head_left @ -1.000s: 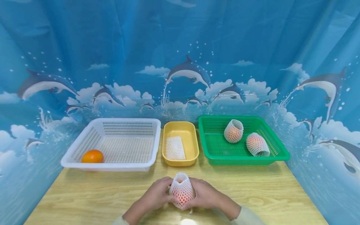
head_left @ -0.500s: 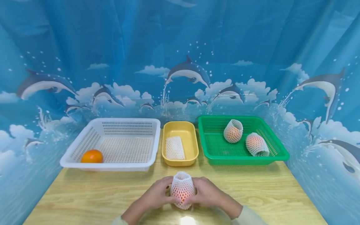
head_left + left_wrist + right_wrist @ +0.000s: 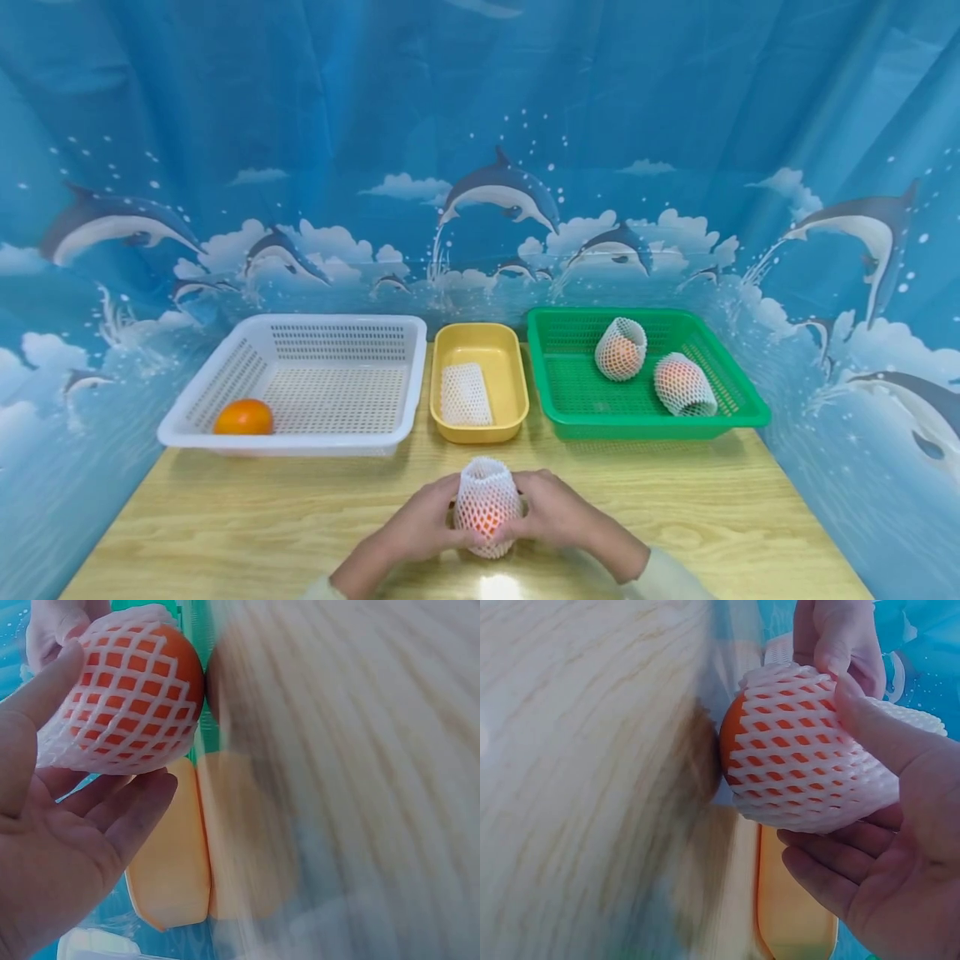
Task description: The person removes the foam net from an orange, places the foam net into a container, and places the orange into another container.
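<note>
An orange (image 3: 194,667) stands on the table near its front, wrapped in a white foam net sleeve (image 3: 486,496). The sleeve's top end gapes upward above the fruit, and bare peel shows at the bottom in both wrist views. My left hand (image 3: 426,521) holds it from the left, thumb on the near side and fingers round the far side. From the right, my right hand (image 3: 557,515) grips the same sleeved orange likewise, the two thumbs close together at the front. Parts of the fingers are hidden behind the sleeve in the head view.
Behind the hands stands a yellow tray (image 3: 517,421) with a flat foam net sleeve (image 3: 466,394). A white basket (image 3: 408,400) at left holds a bare orange (image 3: 243,417). The green basket (image 3: 600,429) at right holds two sleeved oranges (image 3: 621,350). A dolphin-print curtain hangs behind.
The sleeve's upper opening has widened and the sleeve stands straighter round the orange. A loose strand at its bottom no longer shows. Both hands have shifted only slightly, and the baskets are unchanged.
</note>
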`<state>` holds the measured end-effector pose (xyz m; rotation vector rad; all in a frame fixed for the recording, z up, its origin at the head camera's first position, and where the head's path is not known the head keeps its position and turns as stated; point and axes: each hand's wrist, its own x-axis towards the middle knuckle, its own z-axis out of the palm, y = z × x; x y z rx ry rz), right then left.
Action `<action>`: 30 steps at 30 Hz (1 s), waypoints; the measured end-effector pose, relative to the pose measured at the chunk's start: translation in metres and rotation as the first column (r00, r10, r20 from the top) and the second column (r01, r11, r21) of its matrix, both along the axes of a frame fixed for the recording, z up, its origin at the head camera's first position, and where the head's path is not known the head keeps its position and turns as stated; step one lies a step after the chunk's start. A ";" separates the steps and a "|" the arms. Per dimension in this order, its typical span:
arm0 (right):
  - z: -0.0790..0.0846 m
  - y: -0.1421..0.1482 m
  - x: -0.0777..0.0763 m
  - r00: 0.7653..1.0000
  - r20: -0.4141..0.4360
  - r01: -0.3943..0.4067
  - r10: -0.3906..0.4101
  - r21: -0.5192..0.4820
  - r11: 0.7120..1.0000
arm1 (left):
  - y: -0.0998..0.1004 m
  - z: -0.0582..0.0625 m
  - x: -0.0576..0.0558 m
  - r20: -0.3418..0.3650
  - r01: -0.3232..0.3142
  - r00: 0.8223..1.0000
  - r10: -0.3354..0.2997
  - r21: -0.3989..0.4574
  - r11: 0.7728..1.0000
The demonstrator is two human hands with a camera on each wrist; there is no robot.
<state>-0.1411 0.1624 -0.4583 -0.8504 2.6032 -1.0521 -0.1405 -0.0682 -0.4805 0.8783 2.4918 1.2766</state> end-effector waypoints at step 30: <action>-0.009 -0.007 0.007 0.999 0.044 -0.011 0.010 0.004 1.000 | -0.006 0.013 0.003 -0.209 -0.062 0.977 0.031 -0.143 0.988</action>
